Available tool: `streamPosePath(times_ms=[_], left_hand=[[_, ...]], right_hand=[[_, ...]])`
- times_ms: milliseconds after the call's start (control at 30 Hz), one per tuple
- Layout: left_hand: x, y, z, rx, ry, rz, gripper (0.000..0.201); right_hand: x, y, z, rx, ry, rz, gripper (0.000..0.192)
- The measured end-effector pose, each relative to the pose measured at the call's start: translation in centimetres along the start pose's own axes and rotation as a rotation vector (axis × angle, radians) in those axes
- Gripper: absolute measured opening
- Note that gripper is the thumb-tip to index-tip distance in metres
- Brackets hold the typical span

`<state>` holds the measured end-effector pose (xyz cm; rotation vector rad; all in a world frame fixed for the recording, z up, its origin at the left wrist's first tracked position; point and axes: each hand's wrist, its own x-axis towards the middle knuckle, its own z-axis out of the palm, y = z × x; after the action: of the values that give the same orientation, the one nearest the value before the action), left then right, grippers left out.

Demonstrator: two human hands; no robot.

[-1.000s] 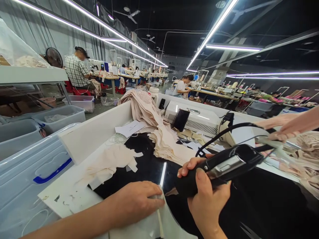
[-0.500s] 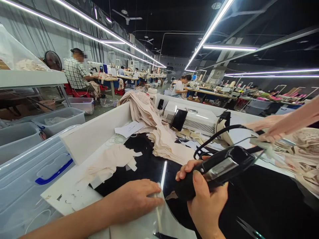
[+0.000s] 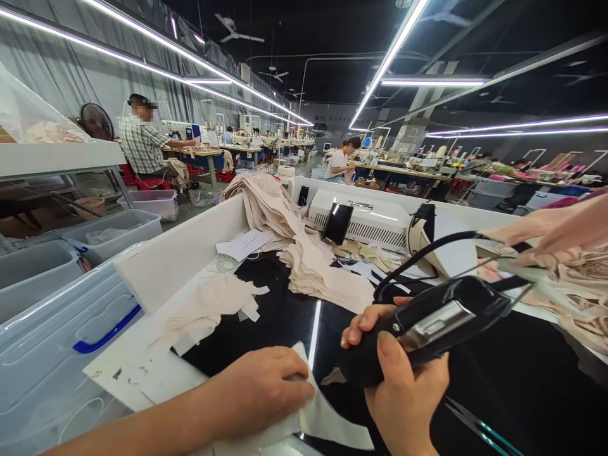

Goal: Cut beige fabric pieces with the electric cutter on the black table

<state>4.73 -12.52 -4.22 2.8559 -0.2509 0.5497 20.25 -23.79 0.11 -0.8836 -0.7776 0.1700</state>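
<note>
My left hand [image 3: 268,389] reaches in from the lower left. Its fingers curl together over the edge of a pale sheet [image 3: 332,421], a corner of which sticks up past the fingers. My right hand [image 3: 403,386] is wrapped round a black handheld tool [image 3: 427,332] with a shiny metal plate on its side. The tool is tilted, its far end pointing up and to the right. A black cable [image 3: 422,247] loops close behind it. At the right, another person's hand [image 3: 536,240] is near the cable and a clear, pale piece; its grip is blurred.
Scissors [image 3: 479,424] lie on the black tabletop [image 3: 513,367], right of my right hand. Stacked beige fabric pieces [image 3: 323,275] and loose scraps [image 3: 213,310] lie ahead. Beyond them stands a white machine [image 3: 361,218]. A low white wall [image 3: 190,253] and plastic bins [image 3: 61,354] are left.
The black tool and my right hand have shifted slightly right. My left hand's fingers have curled in more on the pale sheet. More of the scissors shows.
</note>
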Motion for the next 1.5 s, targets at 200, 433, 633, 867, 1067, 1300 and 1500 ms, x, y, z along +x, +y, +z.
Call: streamPosePath(times_ms=[200,433,633,867,1067,1300,1500], left_hand=[[-0.3,-0.1,0.2,-0.071,-0.005,-0.03,0.017],[-0.4,0.0,0.2,-0.072,0.001,-0.037,0.013],[-0.4,0.2,0.2,-0.014,-0.002,-0.005,0.016],[-0.5,0.0,0.3,0.001,-0.006,0.008,0.016],[-0.6,0.2,0.2,0.022,0.033,0.014,0.013],[0.7,1.7,1.3,-0.064,0.067,0.019,0.011],[0.2,2.1,2.5,-0.05,0.026,0.002,0.013]], right_hand=[[-0.2,0.2,0.3,0.01,-0.003,0.018,0.028],[-0.3,0.3,0.4,0.013,-0.003,0.025,0.029],[-0.6,0.4,0.5,0.003,-0.009,0.023,0.029],[-0.7,0.2,0.6,-0.025,0.011,0.021,0.027],[-0.5,-1.4,-0.4,-0.028,0.054,0.001,0.029],[-1.4,-3.1,-2.8,-0.09,0.058,0.03,0.031],[-2.3,-3.2,-4.3,-0.121,0.031,0.036,0.03]])
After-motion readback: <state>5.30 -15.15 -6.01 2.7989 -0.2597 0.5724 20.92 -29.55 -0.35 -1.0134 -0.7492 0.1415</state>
